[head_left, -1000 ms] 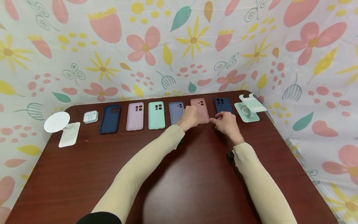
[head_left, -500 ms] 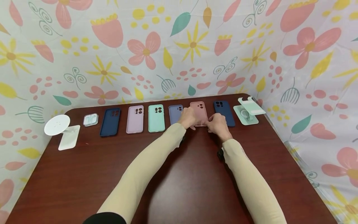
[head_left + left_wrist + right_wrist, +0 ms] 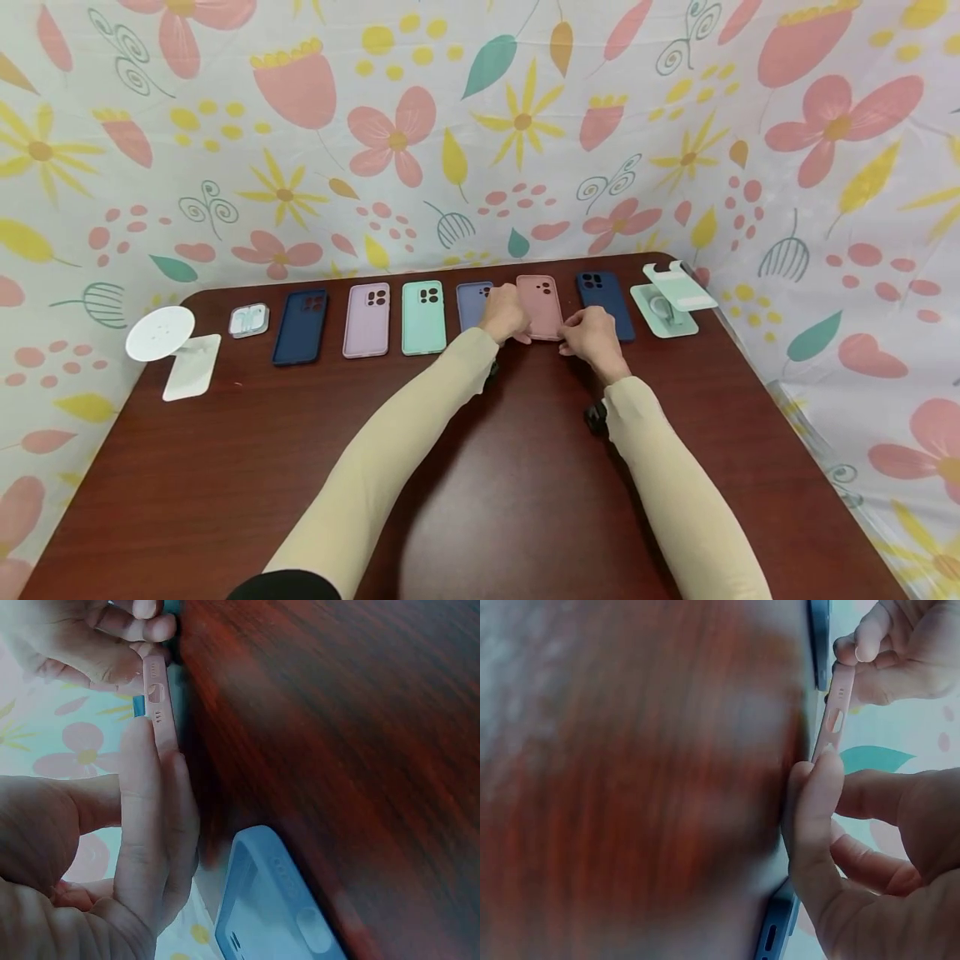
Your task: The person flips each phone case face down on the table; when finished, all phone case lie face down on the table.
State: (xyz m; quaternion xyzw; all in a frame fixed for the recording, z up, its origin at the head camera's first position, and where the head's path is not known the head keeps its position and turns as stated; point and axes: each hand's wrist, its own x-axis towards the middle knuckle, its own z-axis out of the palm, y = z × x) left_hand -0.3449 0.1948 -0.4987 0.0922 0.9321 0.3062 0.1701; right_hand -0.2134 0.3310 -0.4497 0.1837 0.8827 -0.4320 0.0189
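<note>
My sleeves are pale beige, long and plain, fairly snug along the forearms. The left sleeve (image 3: 401,442) widens smoothly above my wrist and meets a black rounded edge (image 3: 285,587); I can't make out whether that belongs to a second garment. The right sleeve (image 3: 686,483) matches it in colour, with a slightly loose cuff (image 3: 630,397). Below that cuff I wear a small black block (image 3: 596,417); a dark bit (image 3: 492,372) shows at my other wrist, mostly hidden. My left hand (image 3: 504,314) and right hand (image 3: 592,332) are bare, the fingers slender and creased at the joints.
</note>
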